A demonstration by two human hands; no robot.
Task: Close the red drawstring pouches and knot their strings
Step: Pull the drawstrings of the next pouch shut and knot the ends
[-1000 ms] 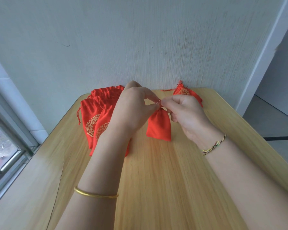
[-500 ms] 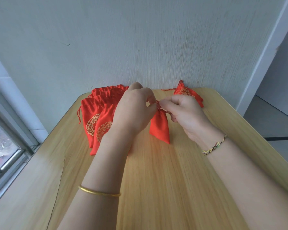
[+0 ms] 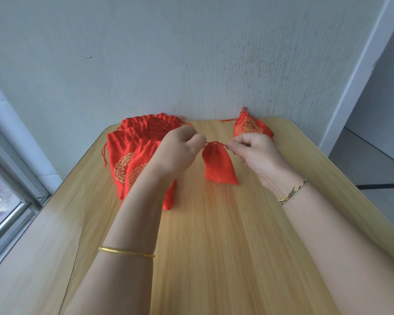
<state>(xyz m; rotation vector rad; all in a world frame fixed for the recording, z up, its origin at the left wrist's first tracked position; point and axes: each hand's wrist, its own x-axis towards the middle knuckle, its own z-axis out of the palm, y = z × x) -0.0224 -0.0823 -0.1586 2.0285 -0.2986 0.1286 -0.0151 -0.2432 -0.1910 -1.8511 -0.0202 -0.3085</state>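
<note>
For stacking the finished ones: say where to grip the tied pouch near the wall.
Pinch the tied pouch at its cinched neck, likely from above with the right hand, the nearer one: the neck is gathered narrow and points toward the wall, while the body spreads wide.

On the table [image 3: 214, 258], a pouch [image 3: 218, 164] lies between a left pile [image 3: 132, 153] and a far-right pouch [image 3: 251, 127].

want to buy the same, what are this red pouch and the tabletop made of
Small red drawstring pouch: probably satin-like fabric, given soft sheen and gathered neck. Pale wood-grain tabletop: wood or laminate, smooth and low-gloss; straight grain lines show, but not which.
</note>
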